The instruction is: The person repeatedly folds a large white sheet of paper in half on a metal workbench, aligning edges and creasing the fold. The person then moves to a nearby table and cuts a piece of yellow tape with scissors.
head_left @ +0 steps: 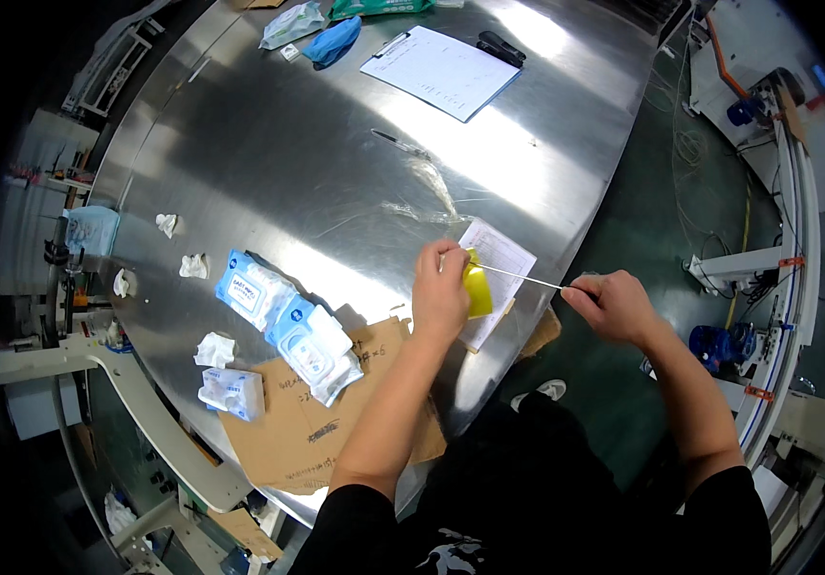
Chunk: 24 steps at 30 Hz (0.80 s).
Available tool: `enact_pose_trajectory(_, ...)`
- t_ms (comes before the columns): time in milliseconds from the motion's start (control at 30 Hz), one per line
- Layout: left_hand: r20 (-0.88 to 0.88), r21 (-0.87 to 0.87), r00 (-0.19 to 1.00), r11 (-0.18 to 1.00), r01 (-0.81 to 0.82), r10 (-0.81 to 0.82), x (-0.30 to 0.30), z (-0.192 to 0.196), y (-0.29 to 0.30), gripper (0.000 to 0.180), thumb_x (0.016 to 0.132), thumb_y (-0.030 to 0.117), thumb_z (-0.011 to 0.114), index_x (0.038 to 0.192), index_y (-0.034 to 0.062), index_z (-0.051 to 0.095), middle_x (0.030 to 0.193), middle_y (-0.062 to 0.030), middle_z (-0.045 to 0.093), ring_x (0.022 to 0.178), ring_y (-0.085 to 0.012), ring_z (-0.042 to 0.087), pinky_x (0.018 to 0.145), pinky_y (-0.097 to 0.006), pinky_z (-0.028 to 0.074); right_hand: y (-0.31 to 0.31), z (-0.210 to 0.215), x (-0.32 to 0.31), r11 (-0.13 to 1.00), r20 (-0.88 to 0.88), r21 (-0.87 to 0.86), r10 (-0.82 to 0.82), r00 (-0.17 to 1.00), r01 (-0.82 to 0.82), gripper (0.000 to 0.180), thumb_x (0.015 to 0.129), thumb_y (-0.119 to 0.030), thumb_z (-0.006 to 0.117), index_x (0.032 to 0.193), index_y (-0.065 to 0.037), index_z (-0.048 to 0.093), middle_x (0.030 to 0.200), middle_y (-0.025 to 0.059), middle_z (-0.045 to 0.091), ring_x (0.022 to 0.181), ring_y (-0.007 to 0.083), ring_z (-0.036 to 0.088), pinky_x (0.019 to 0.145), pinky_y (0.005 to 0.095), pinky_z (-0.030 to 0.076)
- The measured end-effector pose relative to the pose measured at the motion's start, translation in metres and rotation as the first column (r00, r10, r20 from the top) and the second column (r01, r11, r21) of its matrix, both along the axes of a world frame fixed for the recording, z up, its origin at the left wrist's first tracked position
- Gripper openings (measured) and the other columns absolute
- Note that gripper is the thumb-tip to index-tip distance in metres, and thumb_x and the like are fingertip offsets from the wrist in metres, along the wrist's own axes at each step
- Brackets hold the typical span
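My right hand (pixel 614 305) is closed round the dark handle of a screwdriver, whose long thin metal shaft (pixel 527 278) points left. The shaft's far end reaches the fingertips of my left hand (pixel 439 292); its tip is hidden there. Those fingers are pinched at the edge of a flat, glossy yellow-green piece (pixel 478 291), partly covered by the hand. Below this piece, near the table's right edge, lies a white printed sheet (pixel 515 255) on a thin board.
The metal table (pixel 268 163) holds wet-wipe packs (pixel 309 347), a tissue pack (pixel 232 394), crumpled tissues (pixel 215 351) and flattened cardboard (pixel 288 431) at left. Clear plastic film (pixel 429 182) and a pen (pixel 399 143) lie mid-table. Farther off are a clipboard (pixel 439 75) and stapler (pixel 500 48).
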<state>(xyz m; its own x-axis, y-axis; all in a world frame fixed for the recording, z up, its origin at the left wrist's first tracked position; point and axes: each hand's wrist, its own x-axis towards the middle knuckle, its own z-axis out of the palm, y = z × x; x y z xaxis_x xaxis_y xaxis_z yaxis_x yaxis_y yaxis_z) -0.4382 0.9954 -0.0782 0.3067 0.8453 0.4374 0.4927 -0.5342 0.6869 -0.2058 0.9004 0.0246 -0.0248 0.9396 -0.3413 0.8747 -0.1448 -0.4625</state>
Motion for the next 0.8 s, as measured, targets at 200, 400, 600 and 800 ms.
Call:
enact_pose_trajectory(200, -0.093, 0.164, 0.996, 0.986, 0.009, 0.007, -0.006, -0.001, -0.001, 0.018, 0.074, -0.005, 0.061, 0.089, 0.0051, 0.058, 0.095, -0.0104, 0.058, 0.088, -0.0307, 0.056, 0.077, -0.039, 0.044, -0.003, -0.013, 0.007, 0.984, 0.086, 0.137, 0.101, 0.991, -0.112, 0.026, 0.091, -0.033, 0.056, 0.085, -0.010, 0.065, 0.071, 0.0118, 0.062, 0.066, 0.0327, 0.061, 0.059, 0.0412, 0.048)
enact_pose_trajectory(400, -0.105, 0.157, 0.994, 0.987, -0.027, 0.044, -0.005, -0.004, 0.004, 0.018, 0.074, 0.002, 0.060, 0.091, 0.0078, 0.060, 0.096, -0.0068, 0.059, 0.089, -0.0286, 0.056, 0.078, -0.039, 0.044, -0.010, -0.023, -0.005, 0.886, 0.077, 0.454, 0.067, 0.995, -0.094, 0.013, 0.085, -0.022, 0.066, 0.084, -0.009, 0.063, 0.071, 0.0079, 0.057, 0.063, 0.0295, 0.058, 0.054, 0.0386, 0.046)
enact_pose_trajectory(600, -0.256, 0.267, 0.966, 0.959, 0.097, -0.026, -0.010, -0.001, 0.004, 0.018, 0.073, 0.004, 0.059, 0.091, 0.0101, 0.060, 0.099, -0.0032, 0.060, 0.089, -0.0250, 0.056, 0.077, -0.039, 0.042, -0.009, -0.042, 0.001, 0.903, 0.041, 0.427, 0.044, 0.998, -0.057, 0.014, 0.087, -0.023, 0.064, 0.088, -0.009, 0.062, 0.073, 0.0090, 0.059, 0.065, 0.0301, 0.060, 0.055, 0.0393, 0.048)
enact_pose_trajectory(800, -0.350, 0.290, 0.922, 0.916, 0.276, -0.166, -0.018, 0.007, 0.012, 0.019, 0.073, 0.008, 0.058, 0.092, 0.0111, 0.060, 0.099, 0.0000, 0.060, 0.091, -0.0223, 0.057, 0.077, -0.037, 0.041, -0.010, -0.063, 0.010, 0.922, -0.026, 0.384, 0.054, 0.998, -0.040, 0.017, 0.090, -0.025, 0.060, 0.090, -0.008, 0.061, 0.074, 0.0105, 0.061, 0.065, 0.0317, 0.061, 0.055, 0.0407, 0.048)
